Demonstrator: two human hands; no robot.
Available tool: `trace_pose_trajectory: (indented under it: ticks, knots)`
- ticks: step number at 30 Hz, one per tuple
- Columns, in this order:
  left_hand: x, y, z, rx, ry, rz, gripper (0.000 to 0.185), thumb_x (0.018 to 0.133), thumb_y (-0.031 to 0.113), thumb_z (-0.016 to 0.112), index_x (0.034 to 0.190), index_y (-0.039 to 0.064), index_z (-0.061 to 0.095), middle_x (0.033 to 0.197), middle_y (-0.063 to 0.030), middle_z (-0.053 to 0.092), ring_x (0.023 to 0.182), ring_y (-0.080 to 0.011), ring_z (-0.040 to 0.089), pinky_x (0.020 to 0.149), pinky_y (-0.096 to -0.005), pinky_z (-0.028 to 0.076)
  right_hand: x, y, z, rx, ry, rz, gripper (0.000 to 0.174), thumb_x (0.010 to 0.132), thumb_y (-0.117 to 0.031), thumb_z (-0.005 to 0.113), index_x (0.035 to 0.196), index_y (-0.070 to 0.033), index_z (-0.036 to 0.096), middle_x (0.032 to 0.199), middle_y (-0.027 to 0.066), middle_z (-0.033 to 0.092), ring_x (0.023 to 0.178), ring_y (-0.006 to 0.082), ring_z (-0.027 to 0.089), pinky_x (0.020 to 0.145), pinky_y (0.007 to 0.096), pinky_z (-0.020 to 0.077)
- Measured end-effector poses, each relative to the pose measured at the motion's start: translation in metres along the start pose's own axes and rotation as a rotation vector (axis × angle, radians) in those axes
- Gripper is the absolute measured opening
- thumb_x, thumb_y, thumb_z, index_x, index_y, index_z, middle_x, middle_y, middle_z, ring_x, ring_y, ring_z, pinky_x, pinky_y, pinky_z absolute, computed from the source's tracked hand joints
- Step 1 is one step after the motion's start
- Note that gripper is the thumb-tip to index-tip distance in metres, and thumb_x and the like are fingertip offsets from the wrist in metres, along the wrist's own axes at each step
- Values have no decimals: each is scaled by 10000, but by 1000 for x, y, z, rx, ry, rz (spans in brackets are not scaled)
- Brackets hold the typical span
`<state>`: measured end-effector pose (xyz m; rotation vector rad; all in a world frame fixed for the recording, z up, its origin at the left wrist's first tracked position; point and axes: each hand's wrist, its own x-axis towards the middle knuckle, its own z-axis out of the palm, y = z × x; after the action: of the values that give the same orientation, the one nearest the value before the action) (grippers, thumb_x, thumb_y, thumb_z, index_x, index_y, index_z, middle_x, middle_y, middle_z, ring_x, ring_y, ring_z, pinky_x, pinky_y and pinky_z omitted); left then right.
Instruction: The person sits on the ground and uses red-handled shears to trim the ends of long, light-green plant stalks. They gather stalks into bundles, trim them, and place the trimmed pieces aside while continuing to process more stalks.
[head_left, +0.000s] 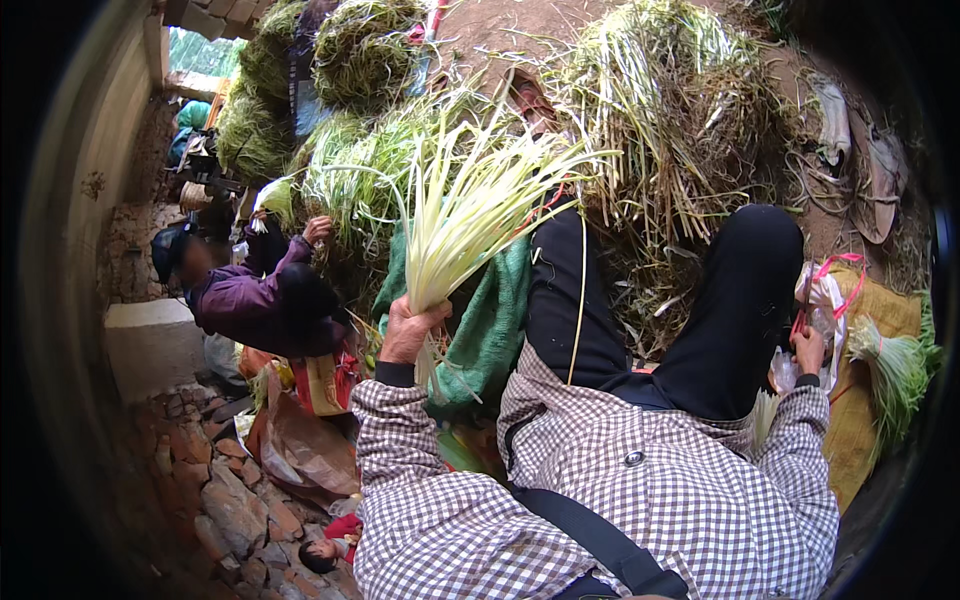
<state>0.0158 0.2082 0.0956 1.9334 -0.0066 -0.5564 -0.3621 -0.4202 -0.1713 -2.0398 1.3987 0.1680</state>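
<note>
My left hand (415, 328) is closed around the lower end of a large bunch of pale yellow-green leafy stalks (465, 217), whose tips fan out up and to the right. Over at the right, my right hand (808, 350) is at pink plastic ties (844, 262) by a white plastic bag (825, 296); its fingers look closed on some pink strands. A tied bunch of similar stalks (892, 367) lies on a yellow woven sack (862, 427) just beyond that hand. One loose stalk (582, 300) lies across my dark trousers.
Heaps of stalks (660, 105) and a green woven sack (487, 322) lie before me. At the left a crouching person in a purple jacket (244, 300) holds a smaller bunch (274, 199). Broken bricks (232, 502) cover the ground at lower left, near another person in red (343, 529).
</note>
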Motion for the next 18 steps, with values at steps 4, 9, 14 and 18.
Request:
trace_pose_trajectory:
  ticks: [4, 9, 14, 18]
  knots:
    - [-6, -6, 0, -23, 38, 3, 101, 823, 123, 732, 839, 39, 679, 709, 2, 636, 530, -78, 532, 499, -240, 413, -36, 20, -12, 489, -82, 70, 181, 890, -211, 623, 953, -42, 611, 755, -5, 585, 456, 84, 531, 362, 202, 387]
    - [-7, -16, 4, -54, 13, 29, 132, 846, 140, 738, 924, 48, 683, 649, 66, 561, 525, -28, 461, 492, -214, 371, -140, -34, -49, 1095, -125, -57, 526, 861, -464, 706, 1185, -93, 520, 845, -27, 560, 511, 35, 518, 404, 163, 355]
    - [-3, -17, 10, -49, -61, 36, 134, 860, 90, 704, 981, 34, 686, 774, 65, 610, 653, -22, 495, 591, -210, 404, -199, -221, -90, 913, -27, -463, 661, 801, -585, 688, 1143, -44, 522, 859, 2, 569, 667, 60, 566, 532, 184, 441]
    - [-3, -12, 11, -8, -111, 68, 221, 872, 57, 677, 1089, 14, 677, 914, 36, 662, 829, -52, 563, 754, -234, 465, -218, -323, -78, 810, -648, -594, 471, 807, -398, 703, 1029, -6, 566, 806, 41, 575, 612, 76, 555, 548, 206, 464]
